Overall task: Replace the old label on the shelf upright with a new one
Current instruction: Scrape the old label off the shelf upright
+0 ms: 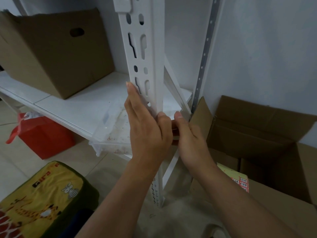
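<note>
Left hand (147,127) laid flat along the left face of the white slotted shelf upright (147,66), fingers (133,93) straight and pressed against the metal, thumb wrapped round to the upright's front edge. Right hand (188,134) just right of it, touching the left, fingers curled in behind the upright and thumb raised beside the corner; cannot tell whether anything was pinched there. No label made out on the upright, the spot between the hands hidden. Upright stood in the middle of the scene, running from the top edge down to the floor between the two forearms. White shelf board (73,103) to its left, carrying a closed cardboard box (54,54) with a hand-hole at far left and a clear plastic tray (111,131), stained and speckled, hanging over the near edge beside the left hand. Red bag (46,136) on the floor under the shelf. Yellow cushion (41,198) with cartoon animals at near left. Open cardboard box (257,134) on the right against the wall, with a pale sheet (240,179) bearing small red-edged handwritten labels lying in it near the right forearm.
</note>
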`<state>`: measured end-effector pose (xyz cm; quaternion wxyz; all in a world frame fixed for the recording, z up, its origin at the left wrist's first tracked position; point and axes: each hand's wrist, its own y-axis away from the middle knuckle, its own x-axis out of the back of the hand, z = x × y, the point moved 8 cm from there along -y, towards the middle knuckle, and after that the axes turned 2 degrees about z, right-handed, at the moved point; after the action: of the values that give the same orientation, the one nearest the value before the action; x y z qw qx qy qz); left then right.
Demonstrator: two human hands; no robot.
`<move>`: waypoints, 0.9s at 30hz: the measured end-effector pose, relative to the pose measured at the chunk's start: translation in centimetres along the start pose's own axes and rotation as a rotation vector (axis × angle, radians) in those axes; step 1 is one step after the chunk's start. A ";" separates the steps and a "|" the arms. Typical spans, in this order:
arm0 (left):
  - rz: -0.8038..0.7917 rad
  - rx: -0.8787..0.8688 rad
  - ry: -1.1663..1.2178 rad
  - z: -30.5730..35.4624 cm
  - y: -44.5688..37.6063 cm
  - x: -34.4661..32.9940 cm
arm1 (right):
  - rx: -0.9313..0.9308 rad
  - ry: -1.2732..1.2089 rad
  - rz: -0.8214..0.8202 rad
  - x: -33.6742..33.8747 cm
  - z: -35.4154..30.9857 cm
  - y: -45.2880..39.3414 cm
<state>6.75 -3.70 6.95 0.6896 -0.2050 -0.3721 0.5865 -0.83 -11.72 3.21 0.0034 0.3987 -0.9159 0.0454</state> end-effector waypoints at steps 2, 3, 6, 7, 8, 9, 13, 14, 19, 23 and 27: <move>0.009 -0.003 0.003 0.1 0.0 0.1 | -0.002 -0.006 0.002 0.1 0.0 0.0; 0.020 -0.003 0.004 0.2 -0.1 0.2 | -0.002 -0.004 0.001 0.0 0.0 -0.1; 0.050 0.025 0.005 0.7 -0.1 0.2 | 0.003 -0.013 -0.002 0.0 -0.1 -0.2; 0.059 0.035 0.002 0.8 -0.1 0.1 | 0.003 -0.019 -0.002 0.0 -0.1 -0.2; 0.065 0.041 -0.004 0.8 -0.1 0.1 | 0.002 -0.023 -0.001 0.1 -0.2 -0.2; 0.067 0.043 -0.010 0.8 -0.1 0.1 | 0.000 -0.026 -0.002 0.1 -0.2 -0.2; 0.083 0.042 -0.017 0.7 -0.1 0.1 | -0.002 -0.024 -0.016 0.1 0.1 -0.3; 0.095 0.040 -0.011 0.7 0.0 0.1 | -0.005 -0.024 -0.018 0.1 0.1 -0.3; 0.168 0.035 0.043 0.8 0.0 -0.1 | -0.015 -0.025 -0.023 0.2 0.2 -0.5; 0.183 0.054 0.062 0.7 -0.1 -0.5 | -0.022 -0.045 -0.026 0.1 0.1 -0.4; 0.164 0.041 0.062 0.4 0.0 -0.9 | -0.022 -0.042 -0.012 0.3 0.1 -0.4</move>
<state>6.39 -4.60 6.95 0.6546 -0.2386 -0.3204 0.6418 -0.76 -12.19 3.12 -0.0115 0.4052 -0.9137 0.0270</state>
